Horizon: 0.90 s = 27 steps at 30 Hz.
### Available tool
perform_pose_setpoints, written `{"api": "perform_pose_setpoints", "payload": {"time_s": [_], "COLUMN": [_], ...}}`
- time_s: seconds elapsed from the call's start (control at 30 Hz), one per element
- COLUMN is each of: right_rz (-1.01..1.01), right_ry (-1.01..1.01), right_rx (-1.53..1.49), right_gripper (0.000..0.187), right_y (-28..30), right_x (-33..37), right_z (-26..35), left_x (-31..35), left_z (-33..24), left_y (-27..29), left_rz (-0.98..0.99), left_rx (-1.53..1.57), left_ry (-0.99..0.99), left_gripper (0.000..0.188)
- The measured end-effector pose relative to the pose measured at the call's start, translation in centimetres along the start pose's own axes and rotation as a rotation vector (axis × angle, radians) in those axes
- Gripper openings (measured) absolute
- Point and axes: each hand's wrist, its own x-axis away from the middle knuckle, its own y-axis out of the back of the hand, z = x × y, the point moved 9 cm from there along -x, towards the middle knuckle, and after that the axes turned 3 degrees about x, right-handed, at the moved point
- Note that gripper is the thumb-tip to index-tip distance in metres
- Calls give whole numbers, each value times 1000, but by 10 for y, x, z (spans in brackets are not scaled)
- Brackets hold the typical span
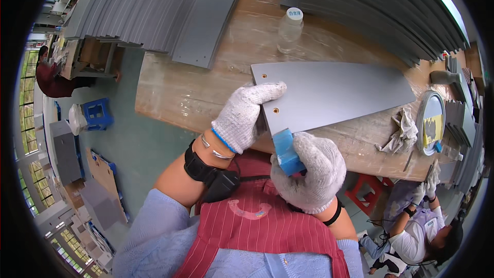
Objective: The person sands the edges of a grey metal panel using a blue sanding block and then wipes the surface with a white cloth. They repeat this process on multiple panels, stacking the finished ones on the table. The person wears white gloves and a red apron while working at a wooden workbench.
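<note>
Flat, light strokes with the blue block [289,150] would probably suit the edge of the grey panel [332,92], which sits over the table [167,90]; the left hand [241,116] pinches the panel's left end, and the right hand [313,172] curls around the block by the near corner

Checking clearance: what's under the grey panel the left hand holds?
Brown tabletop shows around the grey panel; the left hand grips its left end. Whatever lies directly beneath is covered, so I can't tell.
</note>
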Motion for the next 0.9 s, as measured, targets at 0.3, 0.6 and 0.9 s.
{"api": "perform_pose_setpoints", "payload": {"time_s": [0.3,0.6,0.9], "right_rz": [-19,-466,-610], "right_ry": [13,-342,-475], "right_rx": [-35,242,52], "right_gripper": [58,55,48], "right_y": [2,89,136], "right_x": [-10,47,76], "right_z": [5,-95,-184], "left_x": [-3,-1,-10], "left_z": [7,-1,1], "left_y": [3,4,38], "left_rz": [-68,-122,-218], "left_rx": [61,-44,-61], "left_ry": [70,-6,-32], "left_gripper": [36,45,38]}}
